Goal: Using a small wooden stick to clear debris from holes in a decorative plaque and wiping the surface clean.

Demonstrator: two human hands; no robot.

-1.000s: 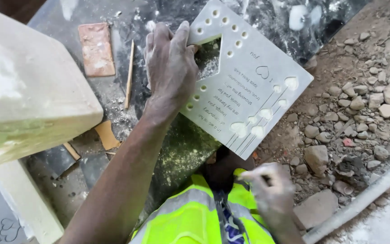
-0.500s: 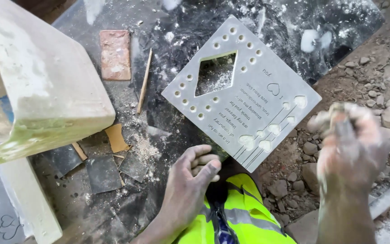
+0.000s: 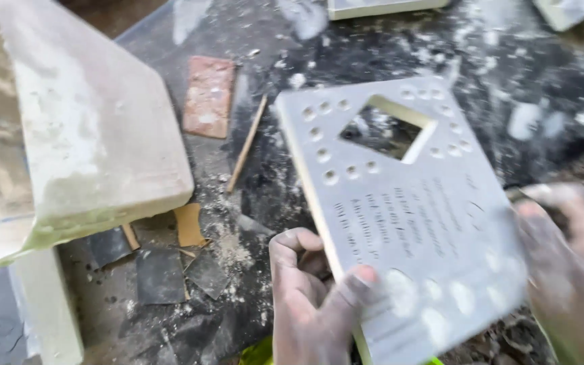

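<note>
A grey square plaque (image 3: 407, 223) has a diamond cut-out, rows of round holes and engraved lines. It lies tilted over a dusty dark sheet (image 3: 508, 67). My left hand (image 3: 309, 304) grips its near left edge, thumb on top and fingers curled underneath. My right hand (image 3: 569, 270), dusty and blurred, is against the plaque's right edge. Whether it holds that edge is unclear.
A large pale stone slab (image 3: 82, 135) leans at the left. A reddish brick piece (image 3: 209, 94) and a thin wooden stick (image 3: 247, 143) lie beyond the plaque. Dark sandpaper scraps (image 3: 160, 274) and a tan scrap (image 3: 188, 224) sit in dust near my left hand.
My left hand has moved from flat on the plaque to gripping its near edge. My right hand came in from the right to the far edge. The plaque has shifted and tilted.
</note>
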